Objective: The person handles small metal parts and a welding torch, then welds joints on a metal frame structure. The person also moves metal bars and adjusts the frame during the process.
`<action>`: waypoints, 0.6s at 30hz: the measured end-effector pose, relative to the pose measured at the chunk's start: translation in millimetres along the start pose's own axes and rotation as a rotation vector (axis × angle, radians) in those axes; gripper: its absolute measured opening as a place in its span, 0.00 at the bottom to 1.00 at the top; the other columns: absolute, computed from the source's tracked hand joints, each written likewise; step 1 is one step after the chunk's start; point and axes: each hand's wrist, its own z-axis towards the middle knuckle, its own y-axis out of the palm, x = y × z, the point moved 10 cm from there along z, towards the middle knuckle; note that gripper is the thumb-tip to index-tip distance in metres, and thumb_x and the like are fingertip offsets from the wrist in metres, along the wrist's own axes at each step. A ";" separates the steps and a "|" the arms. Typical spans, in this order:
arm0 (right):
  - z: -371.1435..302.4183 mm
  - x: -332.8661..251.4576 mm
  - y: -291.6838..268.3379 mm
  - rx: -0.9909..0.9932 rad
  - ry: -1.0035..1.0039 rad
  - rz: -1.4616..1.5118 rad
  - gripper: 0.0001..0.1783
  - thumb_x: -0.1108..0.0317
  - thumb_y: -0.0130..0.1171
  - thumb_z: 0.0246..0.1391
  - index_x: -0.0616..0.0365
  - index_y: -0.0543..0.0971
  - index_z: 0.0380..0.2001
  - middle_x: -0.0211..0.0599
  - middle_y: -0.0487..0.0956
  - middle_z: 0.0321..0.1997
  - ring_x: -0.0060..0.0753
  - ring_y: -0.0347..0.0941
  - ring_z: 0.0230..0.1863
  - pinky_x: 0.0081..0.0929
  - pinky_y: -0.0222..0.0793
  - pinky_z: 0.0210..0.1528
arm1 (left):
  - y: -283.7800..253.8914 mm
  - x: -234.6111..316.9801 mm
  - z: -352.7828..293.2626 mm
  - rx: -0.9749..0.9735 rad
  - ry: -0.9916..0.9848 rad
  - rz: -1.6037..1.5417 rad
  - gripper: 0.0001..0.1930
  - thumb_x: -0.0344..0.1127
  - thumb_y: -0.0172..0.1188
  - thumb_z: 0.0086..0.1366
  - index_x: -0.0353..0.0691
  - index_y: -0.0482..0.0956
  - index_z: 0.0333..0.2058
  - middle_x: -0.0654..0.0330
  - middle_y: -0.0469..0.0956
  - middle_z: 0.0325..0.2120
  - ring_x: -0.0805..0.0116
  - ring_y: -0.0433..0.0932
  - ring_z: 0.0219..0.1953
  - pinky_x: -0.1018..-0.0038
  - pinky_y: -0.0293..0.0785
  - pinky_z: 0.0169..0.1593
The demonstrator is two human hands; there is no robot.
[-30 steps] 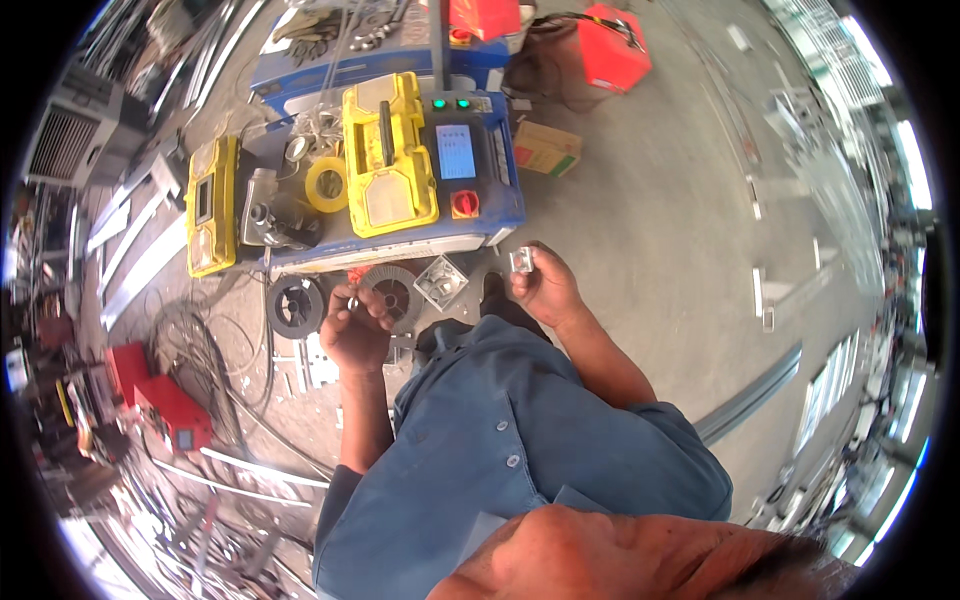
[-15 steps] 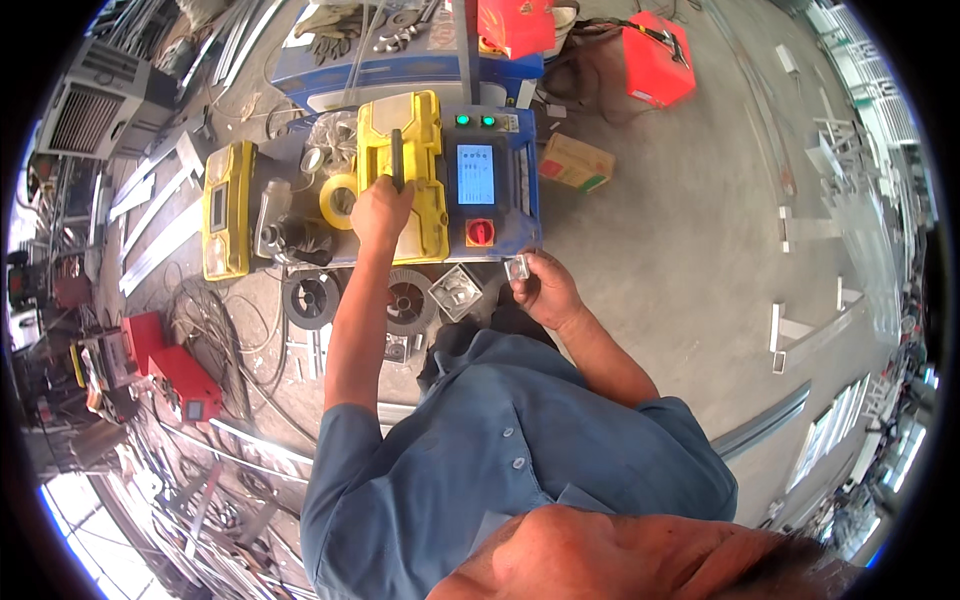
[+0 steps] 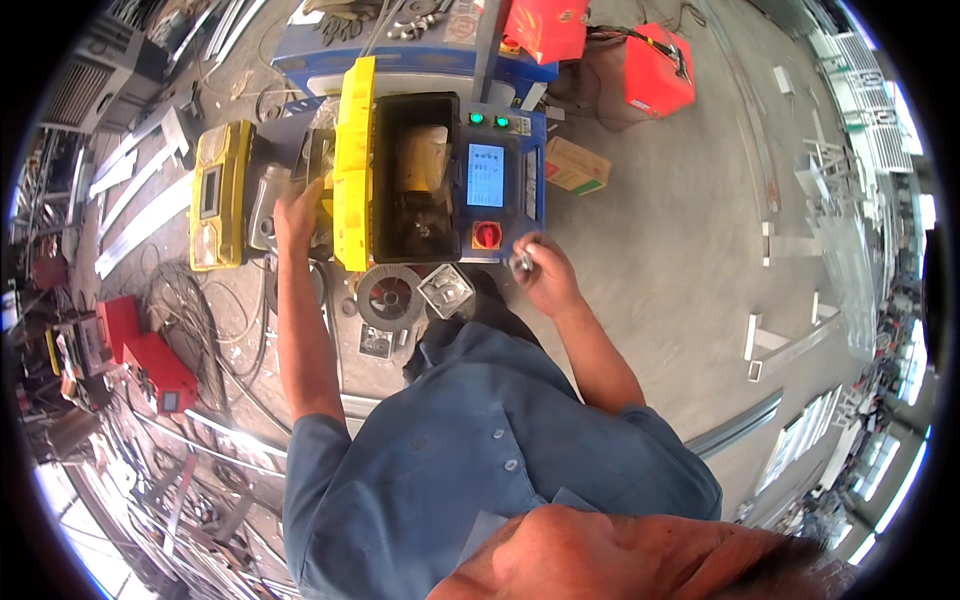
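A yellow and black toolbox stands on a blue machine with its yellow lid swung up to the left. My left hand rests against the outer face of that lid, holding it up. My right hand is at the machine's front right corner, closed on a small shiny metal part. The machine's control panel has a small screen, two green lights and a red knob. Dark items lie inside the box, too dim to tell apart.
A second yellow case lies left of the toolbox. A wire spool and a square metal piece lie on the floor by my knees. Red cases and a cardboard box sit behind. A red welder and cables lie at left.
My left hand went from near my knees up to the toolbox handle, then swung the yellow lid up to the left. The right hand stayed put with the small part.
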 end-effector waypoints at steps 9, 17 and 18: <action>198.1 -48.4 92.6 -0.330 -0.005 -1.096 0.11 0.68 0.52 0.55 0.60 0.79 0.39 0.26 0.76 0.32 0.17 0.73 0.32 0.19 0.68 0.32 | -1.2 -9.1 -6.7 0.057 -0.131 0.074 0.23 0.51 0.59 0.62 0.34 0.84 0.41 0.43 0.83 0.31 0.49 0.84 0.39 0.63 0.75 0.44; 262.7 22.9 120.6 -0.882 -0.007 -2.244 0.16 0.66 0.57 0.49 0.61 0.85 0.39 0.53 0.84 0.40 0.54 0.81 0.46 0.42 0.77 0.47 | 2.2 -9.8 -12.3 0.088 -0.199 -0.001 0.25 0.52 0.60 0.64 0.34 0.83 0.47 0.46 0.84 0.33 0.57 0.84 0.40 0.68 0.75 0.45; 264.2 33.5 117.7 -0.954 0.044 -2.369 0.16 0.66 0.57 0.49 0.60 0.85 0.39 0.53 0.84 0.41 0.55 0.81 0.46 0.42 0.78 0.48 | 0.4 -11.5 -12.4 0.104 -0.204 0.003 0.25 0.52 0.60 0.64 0.34 0.83 0.47 0.46 0.84 0.33 0.57 0.84 0.39 0.67 0.75 0.45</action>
